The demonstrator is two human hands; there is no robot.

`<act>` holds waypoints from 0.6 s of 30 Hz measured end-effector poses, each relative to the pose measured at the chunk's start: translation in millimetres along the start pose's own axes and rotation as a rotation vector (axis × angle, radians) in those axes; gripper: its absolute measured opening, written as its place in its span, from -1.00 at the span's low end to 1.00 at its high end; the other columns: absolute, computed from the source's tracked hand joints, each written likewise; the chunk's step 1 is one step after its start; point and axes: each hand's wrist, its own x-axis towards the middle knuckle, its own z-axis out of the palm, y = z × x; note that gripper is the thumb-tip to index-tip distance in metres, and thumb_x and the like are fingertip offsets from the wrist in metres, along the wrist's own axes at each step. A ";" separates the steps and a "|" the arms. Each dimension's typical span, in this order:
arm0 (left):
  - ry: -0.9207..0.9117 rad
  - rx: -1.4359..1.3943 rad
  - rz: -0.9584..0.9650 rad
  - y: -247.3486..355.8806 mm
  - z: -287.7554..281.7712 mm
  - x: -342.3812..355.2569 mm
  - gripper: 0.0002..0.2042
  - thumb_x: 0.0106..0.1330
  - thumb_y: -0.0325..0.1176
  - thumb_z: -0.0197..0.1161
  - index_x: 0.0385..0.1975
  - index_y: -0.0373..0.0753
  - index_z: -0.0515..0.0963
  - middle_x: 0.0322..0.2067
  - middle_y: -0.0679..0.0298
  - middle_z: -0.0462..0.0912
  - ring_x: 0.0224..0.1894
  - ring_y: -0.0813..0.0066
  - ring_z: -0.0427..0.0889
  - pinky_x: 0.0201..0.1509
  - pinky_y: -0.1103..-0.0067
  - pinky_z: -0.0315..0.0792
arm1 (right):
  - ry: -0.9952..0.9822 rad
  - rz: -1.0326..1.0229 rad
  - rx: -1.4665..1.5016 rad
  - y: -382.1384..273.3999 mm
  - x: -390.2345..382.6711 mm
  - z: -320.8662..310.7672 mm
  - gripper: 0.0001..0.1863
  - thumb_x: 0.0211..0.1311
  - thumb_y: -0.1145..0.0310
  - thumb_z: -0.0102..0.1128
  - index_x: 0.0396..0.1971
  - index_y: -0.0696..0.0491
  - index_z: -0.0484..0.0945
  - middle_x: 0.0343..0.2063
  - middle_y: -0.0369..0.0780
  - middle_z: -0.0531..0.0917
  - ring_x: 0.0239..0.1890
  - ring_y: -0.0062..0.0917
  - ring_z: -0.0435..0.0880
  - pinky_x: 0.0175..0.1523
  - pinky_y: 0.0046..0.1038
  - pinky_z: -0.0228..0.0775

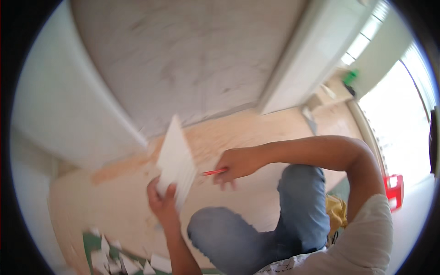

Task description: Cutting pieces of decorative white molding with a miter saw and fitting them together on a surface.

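My left hand (163, 200) is closed around the lower end of a white tile-like panel (176, 160), thumb on one face and fingers on the other. The panel stands tilted up, its top corner pointing away from me. To its right, my right hand (236, 165) grips a slim red marker or pencil (214, 172), whose tip points left toward the panel's edge. From this view I cannot tell whether tip and panel touch. Some of the right hand's lower fingers hang loose and are blurred.
White broken pieces (112, 263) lie on a green sheet (87, 245) at lower left. Ahead stands a grey, unfinished wall (192, 59) between white frames. Debris dusts the floor at its foot. A yellow bag (337, 211) and a red plastic object (395, 192) are at my right.
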 end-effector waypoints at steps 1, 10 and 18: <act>-0.036 -0.002 0.023 4.5 2.7 0.1 -0.56 0.35 -0.37 0.53 0.16 -0.36 0.56 0.10 0.14 0.65 0.16 0.28 0.59 0.37 0.38 0.41 | 0.146 -0.057 0.015 7.1 -7.9 -1.6 -0.59 0.50 0.26 0.28 0.17 0.23 0.69 -0.11 -0.16 0.87 -0.20 -0.50 0.89 0.07 -0.41 0.63; -0.287 0.029 0.083 54.2 144.7 -8.5 -0.52 0.34 -0.45 0.49 0.20 -0.41 0.50 0.13 0.08 0.59 0.20 0.22 0.60 0.38 0.34 0.44 | 0.122 -0.163 0.163 79.8 -130.3 -47.1 -0.65 0.52 0.19 0.26 -0.09 0.23 0.73 -0.45 -0.16 0.83 -0.29 -0.52 0.86 -0.11 -0.37 0.63; -0.562 0.555 -0.147 48.2 347.9 -35.6 -0.43 0.38 -0.41 0.47 0.34 -0.42 0.44 0.35 -0.11 0.50 0.39 -0.04 0.48 0.51 0.16 0.36 | 0.478 -0.056 0.261 301.0 -342.3 -146.1 -0.64 0.64 0.21 0.05 -0.01 0.14 0.75 -0.46 -0.21 0.80 -0.34 -0.52 0.77 -0.11 -0.38 0.61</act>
